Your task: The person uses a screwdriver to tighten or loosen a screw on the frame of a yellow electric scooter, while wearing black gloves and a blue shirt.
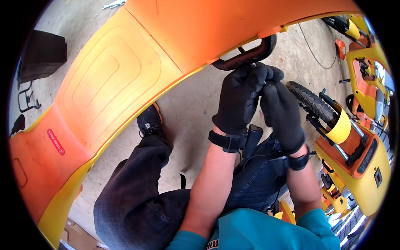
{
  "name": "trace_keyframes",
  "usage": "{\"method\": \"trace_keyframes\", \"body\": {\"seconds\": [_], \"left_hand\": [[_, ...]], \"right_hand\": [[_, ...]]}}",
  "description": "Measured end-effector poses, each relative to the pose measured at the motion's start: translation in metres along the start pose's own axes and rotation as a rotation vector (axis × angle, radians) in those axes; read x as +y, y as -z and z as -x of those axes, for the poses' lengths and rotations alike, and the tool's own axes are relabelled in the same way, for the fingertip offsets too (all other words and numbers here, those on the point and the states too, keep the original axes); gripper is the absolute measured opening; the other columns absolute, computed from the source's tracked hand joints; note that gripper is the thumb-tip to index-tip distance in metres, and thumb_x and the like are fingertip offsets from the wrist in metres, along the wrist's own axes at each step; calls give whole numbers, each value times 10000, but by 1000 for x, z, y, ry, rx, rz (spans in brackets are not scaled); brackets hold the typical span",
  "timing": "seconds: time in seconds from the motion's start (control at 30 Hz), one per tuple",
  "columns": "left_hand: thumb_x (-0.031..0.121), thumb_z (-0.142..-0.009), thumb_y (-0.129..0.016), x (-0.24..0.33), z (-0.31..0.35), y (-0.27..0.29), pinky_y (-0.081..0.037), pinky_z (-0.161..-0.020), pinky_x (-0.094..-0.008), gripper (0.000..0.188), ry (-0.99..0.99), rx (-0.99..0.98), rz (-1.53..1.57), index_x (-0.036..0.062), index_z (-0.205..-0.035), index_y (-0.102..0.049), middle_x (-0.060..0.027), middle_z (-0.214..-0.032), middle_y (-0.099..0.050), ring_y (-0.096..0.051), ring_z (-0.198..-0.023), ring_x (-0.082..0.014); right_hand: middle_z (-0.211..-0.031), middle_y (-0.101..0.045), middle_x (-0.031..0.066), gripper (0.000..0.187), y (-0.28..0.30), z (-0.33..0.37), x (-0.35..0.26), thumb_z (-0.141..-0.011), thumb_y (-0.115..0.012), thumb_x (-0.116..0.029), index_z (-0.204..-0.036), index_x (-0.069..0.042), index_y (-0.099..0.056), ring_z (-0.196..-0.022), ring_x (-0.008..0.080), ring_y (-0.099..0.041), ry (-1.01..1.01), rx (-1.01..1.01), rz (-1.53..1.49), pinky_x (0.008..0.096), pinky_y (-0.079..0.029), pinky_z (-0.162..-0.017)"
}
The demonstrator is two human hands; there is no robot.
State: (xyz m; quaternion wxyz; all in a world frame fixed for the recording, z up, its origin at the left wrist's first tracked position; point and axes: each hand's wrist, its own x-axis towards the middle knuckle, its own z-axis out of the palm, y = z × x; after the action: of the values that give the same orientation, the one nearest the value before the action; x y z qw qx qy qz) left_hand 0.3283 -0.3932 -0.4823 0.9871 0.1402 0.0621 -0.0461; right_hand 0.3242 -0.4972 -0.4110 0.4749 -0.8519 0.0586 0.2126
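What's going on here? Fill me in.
A person is working with both hands beside a large orange-and-yellow vehicle body. The black-gloved left hand and right hand meet at the fingertips, close by the black loop handle at the body's edge. Anything pinched there is too small to make out, and whether the fingers touch the handle is unclear. To the right is another yellow-and-orange vehicle, its knobbly black tyre near the right hand.

Black bin (pixel 43 55) far left, black metal frame (pixel 27 100) just nearer. Cardboard (pixel 80 238) near left. Yellow-orange vehicle (pixel 361 187) right, treaded tire (pixel 311 99). Thin cable (pixel 326 68) on floor (pixel 287 56), far right.
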Motion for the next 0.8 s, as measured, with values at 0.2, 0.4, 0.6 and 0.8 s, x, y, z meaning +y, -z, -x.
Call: {"method": "trace_keyframes", "body": {"seconds": [0.2, 0.4, 0.6, 0.8], "left_hand": [[220, -950, -578, 8, 3, 1, -499, -751, -296, 247, 40, 20, -102, -9, -1032, -621, -188, -1059, -662, -627, -882, -180], [219, -913, -631, 23, 9, -11, -468, -723, -263, 252, 54, 236, -356, -28, -960, -641, -139, -971, -686, -601, -768, -125], [202, -924, -618, 23, 11, -27, -475, -721, -251, 228, 76, 349, -482, -25, -935, -642, -118, -919, -690, -609, -766, -123], [240, -964, -563, 1, 4, -2, -505, -804, -305, 271, 9, 63, 9, -19, -1004, -631, -144, -1009, -674, -641, -910, -193]], "right_hand": [[-525, -409, -17, 378, 25, -15, 20, -1026, -382, -310, -987, 19, -565, -378, 59, -310, -425, -550, -1029, 187, -245, -358], [-566, -373, -55, 347, 16, -12, 7, -1027, -381, -301, -926, -22, -560, -473, 23, -314, -165, -447, -691, 183, -249, -434], [-587, -444, 1, 244, 10, -7, 3, -995, -444, -237, -944, -37, -573, -494, 68, -400, 193, -127, -37, 233, -334, -470], [-647, -551, 127, 159, -11, 6, -5, -959, -490, -134, -999, -24, -597, -563, 155, -550, 380, 230, 459, 312, -440, -549]]}}
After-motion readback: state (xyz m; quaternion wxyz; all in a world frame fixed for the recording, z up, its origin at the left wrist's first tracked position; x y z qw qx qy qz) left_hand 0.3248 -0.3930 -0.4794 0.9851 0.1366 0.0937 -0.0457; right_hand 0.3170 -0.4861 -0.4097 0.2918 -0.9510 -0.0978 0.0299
